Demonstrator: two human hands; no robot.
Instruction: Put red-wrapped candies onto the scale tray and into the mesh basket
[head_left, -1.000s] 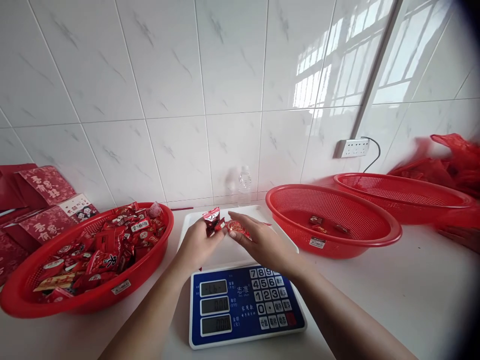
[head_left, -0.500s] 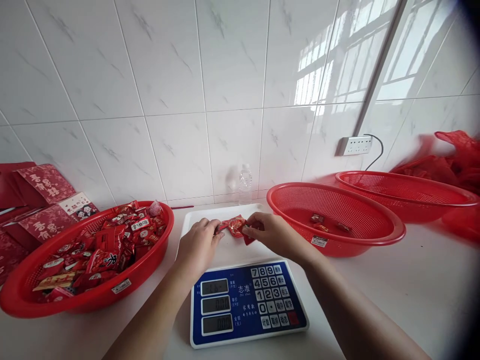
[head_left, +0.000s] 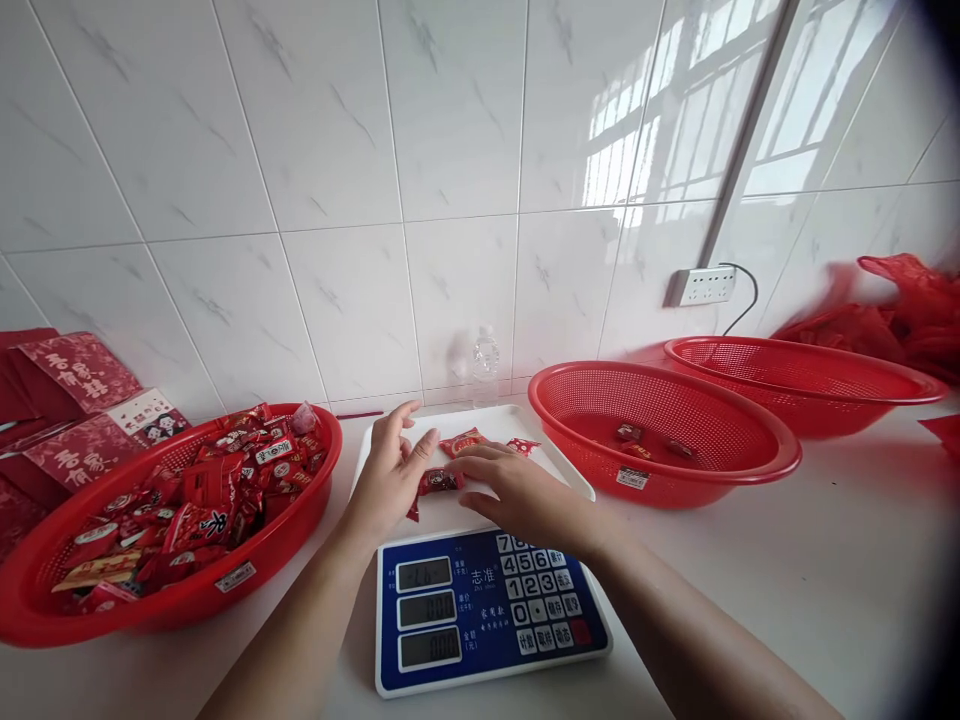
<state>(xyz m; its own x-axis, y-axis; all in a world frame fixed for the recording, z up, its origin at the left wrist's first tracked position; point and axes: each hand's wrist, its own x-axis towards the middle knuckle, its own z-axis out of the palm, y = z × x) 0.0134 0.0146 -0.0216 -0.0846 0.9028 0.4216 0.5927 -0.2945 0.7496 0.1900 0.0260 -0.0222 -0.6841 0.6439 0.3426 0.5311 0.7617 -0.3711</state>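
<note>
Several red-wrapped candies (head_left: 463,442) lie on the white tray (head_left: 559,465) of a blue-fronted scale (head_left: 487,610). My left hand (head_left: 390,475) is raised over the tray's left side, fingers apart, with nothing in it. Stretched over the tray's middle, my right hand (head_left: 510,490) has its fingers spread beside a dark red candy (head_left: 441,481). Another small red packet (head_left: 523,446) rests at the tray's right, behind my right hand. Part of a red wrapper shows beneath my left hand.
A red basket (head_left: 300,530) heaped with candies stands left, beside red printed boxes (head_left: 82,375). At right, one red basket (head_left: 675,485) holds a few candies, with another (head_left: 802,370) behind. A clear bottle (head_left: 485,365) and a power strip (head_left: 705,286) are at the wall.
Both hands have opened and let go of the candies they held. These now lie spread on the tray. My left hand has lifted, and my right hand has moved nearer. The view has shifted slightly.
</note>
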